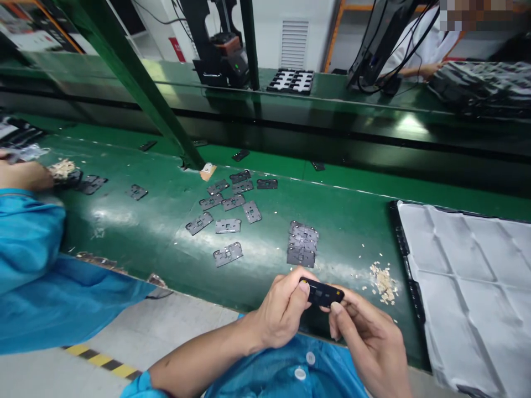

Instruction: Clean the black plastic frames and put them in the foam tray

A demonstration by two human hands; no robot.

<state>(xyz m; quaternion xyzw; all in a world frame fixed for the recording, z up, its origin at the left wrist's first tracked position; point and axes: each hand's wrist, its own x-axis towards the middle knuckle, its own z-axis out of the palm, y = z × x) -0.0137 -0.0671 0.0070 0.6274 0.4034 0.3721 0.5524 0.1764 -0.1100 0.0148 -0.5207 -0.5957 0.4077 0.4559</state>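
Fingers of your left hand [284,309] are closed on one end of a black rectangular part [321,295], the thumb pressed on its upper face. Your right hand [369,334] has the other end in a narrow pinch, thumb at the lower corner and fingers behind. You hold the part at the lower middle of the frame, slightly right of centre, above the near edge of the green workbench [157,237]. A small yellow mark shows near each of its ends.

Just beyond your hands lies a stack of dark slotted plates [302,246], overlapping one another. Left of it, near the centre of the frame, you have loose slotted plates [228,226] scattered flat at various angles. A pile of pale chips [384,283] sits to the right of the stack, between it and a grey compartment tray [468,271] that fills the lower right.

At the left edge of the frame, a co-worker's hand [25,174] in a blue sleeve [29,237] is beside another heap of pale bits [62,168]. A green post [136,83] slants down from the upper left to the bench. At the top centre, a black tray with white pieces [291,80] rests on the far bench [327,83].
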